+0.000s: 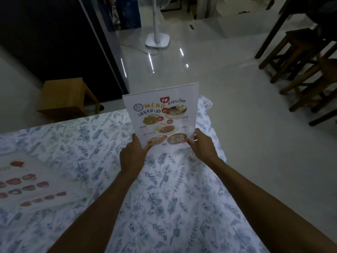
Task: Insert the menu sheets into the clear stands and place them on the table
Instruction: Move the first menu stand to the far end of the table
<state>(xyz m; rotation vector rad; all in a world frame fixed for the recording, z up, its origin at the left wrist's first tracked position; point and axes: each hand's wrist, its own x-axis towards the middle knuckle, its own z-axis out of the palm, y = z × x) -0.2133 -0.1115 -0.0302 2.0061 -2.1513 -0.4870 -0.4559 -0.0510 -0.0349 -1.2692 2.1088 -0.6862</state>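
A clear stand (196, 88) with a printed menu sheet (161, 117) inside it is upright near the far right corner of the table (87, 143). The sheet shows food photos and the word MENU. My left hand (133, 152) grips the stand's lower left edge. My right hand (202, 145) grips its lower right edge. The stand's base is hidden behind my fingers, so I cannot tell whether it touches the cloth. Another menu sheet (27, 183) lies flat on the table at the left.
A floral cloth covers the table. A wooden stool (67, 97) stands beyond the far edge on the left. A white fan base (157, 41) sits on the glossy floor ahead. Dark wooden stools (300, 70) stand at the right.
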